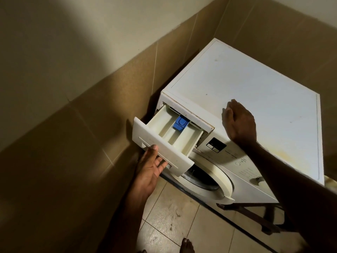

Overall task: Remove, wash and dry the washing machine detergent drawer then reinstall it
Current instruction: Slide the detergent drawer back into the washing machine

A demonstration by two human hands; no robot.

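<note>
The white detergent drawer [162,145] sticks far out of its slot at the top left of the white washing machine [255,92]. Its compartments show, with a blue insert [180,122] near the back. My left hand [151,167] is under the drawer's front panel, palm up, fingers hooked into the handle recess and thumb on the panel face. My right hand [238,121] lies flat on the machine's top near the front edge, fingers straight.
The machine stands in a corner, with tan tiled wall [91,125] close on its left and behind. Its round door [206,179] sits below the drawer. The control panel [237,156] carries a knob at right. Pale floor tiles [173,216] lie below, and a bare foot shows at the bottom.
</note>
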